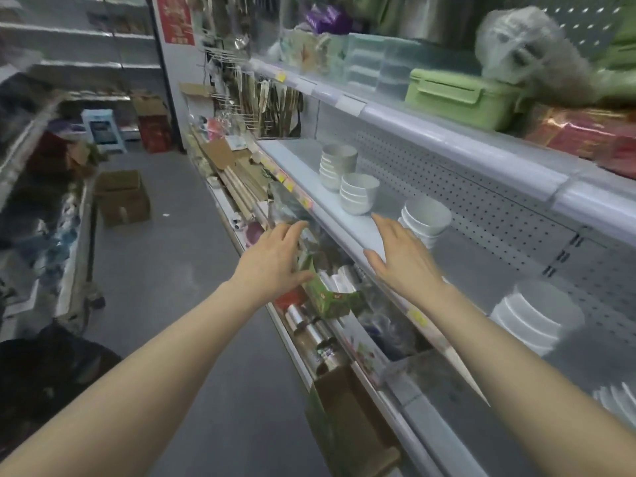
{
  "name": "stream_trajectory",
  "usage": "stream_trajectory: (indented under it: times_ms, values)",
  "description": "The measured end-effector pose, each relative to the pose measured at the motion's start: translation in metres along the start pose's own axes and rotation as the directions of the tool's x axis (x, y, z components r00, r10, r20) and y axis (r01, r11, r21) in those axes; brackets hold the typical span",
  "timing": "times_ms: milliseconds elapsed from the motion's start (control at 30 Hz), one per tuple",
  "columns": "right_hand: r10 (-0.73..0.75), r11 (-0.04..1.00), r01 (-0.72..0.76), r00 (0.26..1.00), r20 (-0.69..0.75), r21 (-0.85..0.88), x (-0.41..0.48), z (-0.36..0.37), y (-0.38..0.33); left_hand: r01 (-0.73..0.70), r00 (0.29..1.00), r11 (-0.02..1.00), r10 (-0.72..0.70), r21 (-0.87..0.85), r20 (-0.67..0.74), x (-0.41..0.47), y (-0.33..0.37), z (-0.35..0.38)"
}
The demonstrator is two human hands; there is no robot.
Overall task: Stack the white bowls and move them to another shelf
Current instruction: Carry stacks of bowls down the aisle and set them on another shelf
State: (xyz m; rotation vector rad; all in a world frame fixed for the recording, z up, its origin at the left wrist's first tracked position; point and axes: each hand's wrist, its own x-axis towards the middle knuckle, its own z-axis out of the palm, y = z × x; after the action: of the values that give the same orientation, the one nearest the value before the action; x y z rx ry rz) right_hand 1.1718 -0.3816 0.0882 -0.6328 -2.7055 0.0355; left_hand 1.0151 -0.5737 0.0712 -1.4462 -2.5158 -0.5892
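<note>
Several stacks of white bowls stand on the middle white shelf [303, 187]: a far stack [335, 166], a second stack [358, 193], a third stack [425, 218] and a larger near stack [535, 316]. My right hand [401, 258] is open, palm down, over the shelf's front edge, just left of the third stack and not touching it. My left hand [275, 258] is open in front of the shelf edge, above the lower shelf's goods. Neither hand holds anything.
The upper shelf [447, 132] overhangs the bowls and carries a green lidded box [461, 98] and clear containers. The lower shelf holds a green carton [330, 297] and foil rolls [316, 333]. A cardboard box [122, 197] sits on the aisle floor.
</note>
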Motion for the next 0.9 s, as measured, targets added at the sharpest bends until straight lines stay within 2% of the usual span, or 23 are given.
stream_trajectory:
  times_ms: [233,467,767,900]
  values:
    - [0.099,0.995,-0.099,0.995,-0.02,-0.028,0.137,0.056,-0.016,-0.063,0.997,0.997,0.064,-0.038,0.031,0.119,-0.109,0.03]
    - [0.286,0.958,-0.285,0.957,-0.053,0.011,0.25,0.098,-0.03,-0.203,0.977,0.976,0.207,-0.079,0.052,0.242,-0.202,0.05]
    - [0.467,0.882,-0.472,0.873,-0.144,0.0,0.367,0.134,-0.006,-0.315,0.927,0.911,0.355,-0.266,0.117,0.384,-0.25,0.107]
    - [0.541,0.841,-0.536,0.825,-0.162,0.076,0.417,0.156,0.021,-0.337,0.905,0.886,0.398,-0.317,0.15,0.447,-0.256,0.144]
